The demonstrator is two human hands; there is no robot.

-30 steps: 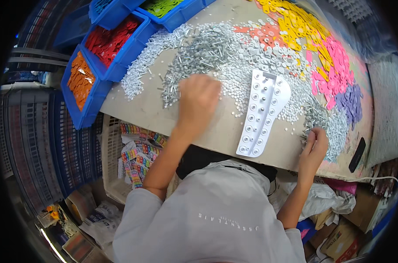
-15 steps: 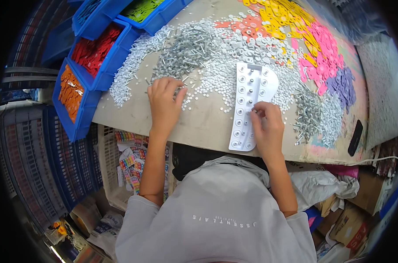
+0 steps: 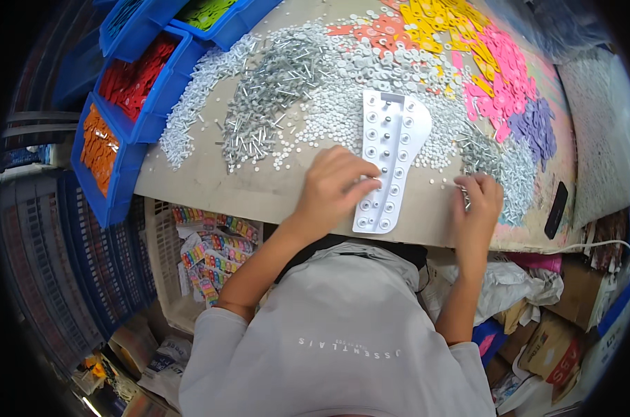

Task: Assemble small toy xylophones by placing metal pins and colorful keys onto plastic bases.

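Largest first: worktable, the landmark white holder lying on it near the front edge. Grey pin heap left of the holder, white discs between them and around its far end.

Holder looks like stiff, light plastic – probably slides if bumped; best held by its plain long rim, clear of the studs.

Left hand at the holder's left edge, thumb and forefinger slightly apart over it; can't tell if anything is pinched. Right hand right of the holder, fingers curled, at the near edge of the smaller grey pin pile; metal shows by the fingertips – gripped or just lying there, can't tell.

Pins smallest: likely light, hard, slick, rolling easily; fingertip pinch on the shank.
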